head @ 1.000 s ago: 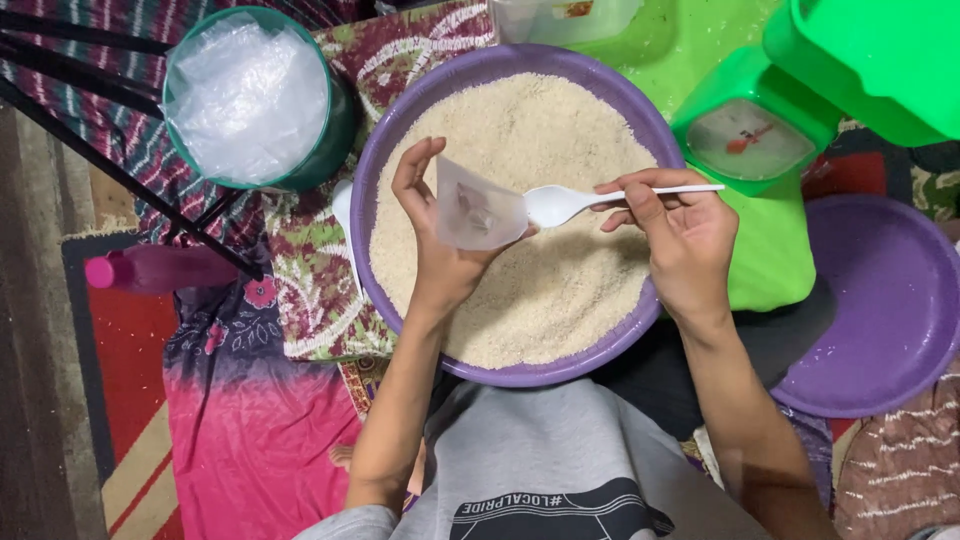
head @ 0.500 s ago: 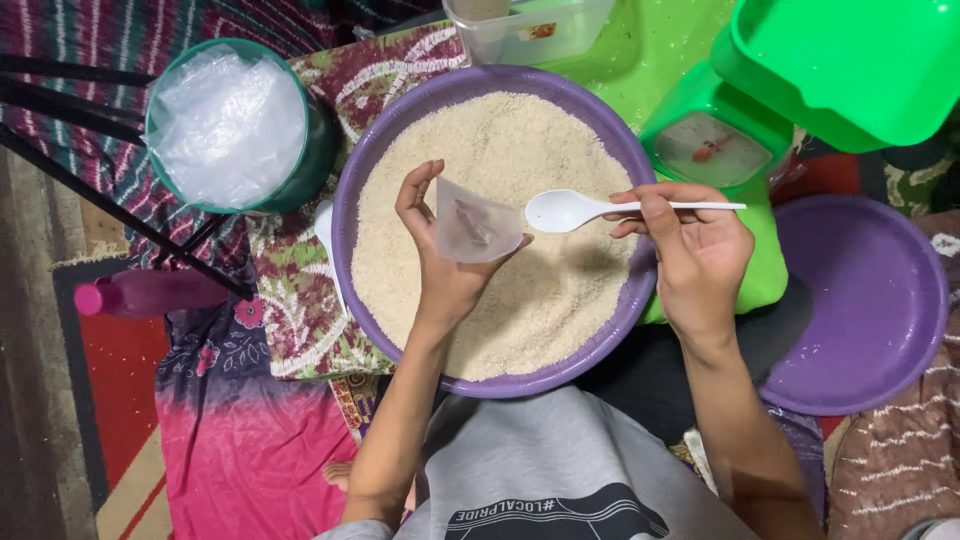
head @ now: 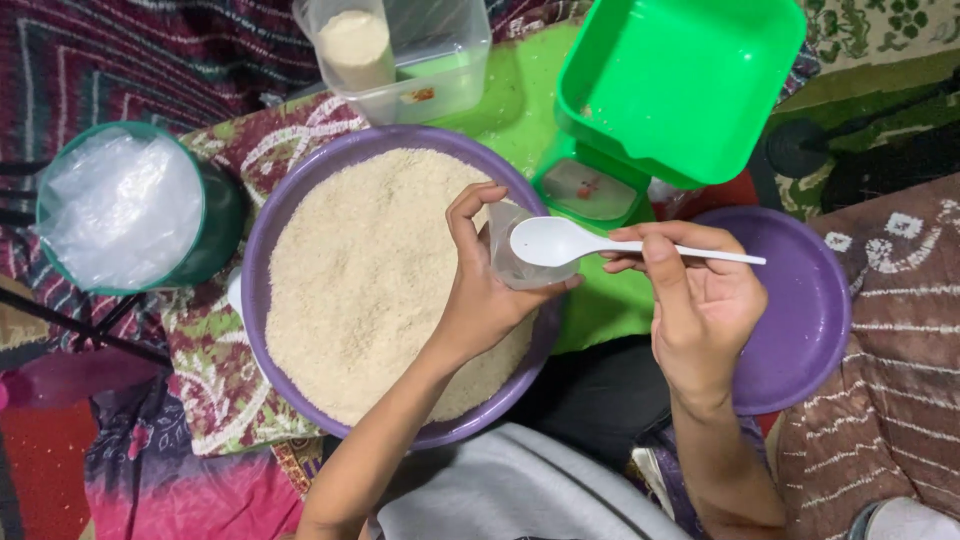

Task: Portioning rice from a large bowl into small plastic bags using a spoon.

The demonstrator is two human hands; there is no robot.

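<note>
My left hand (head: 478, 290) holds a small clear plastic bag (head: 507, 258) open over the right edge of a purple basin (head: 262, 240) heaped with white rice (head: 370, 270). My right hand (head: 695, 290) grips the handle of a white plastic spoon (head: 560, 242). The spoon's bowl looks empty and sits at the mouth of the bag. Both hands are close together, just right of the rice.
A green-rimmed tub of clear plastic bags (head: 125, 210) stands at the left. A clear container with a packed rice bag (head: 358, 45) is at the top. A green scale (head: 590, 190), a green tub (head: 680, 85) and a purple plate (head: 800, 310) lie to the right.
Both hands with bag and spoon have shifted from the middle of the rice toward the basin's right rim. The camera view has also moved.
</note>
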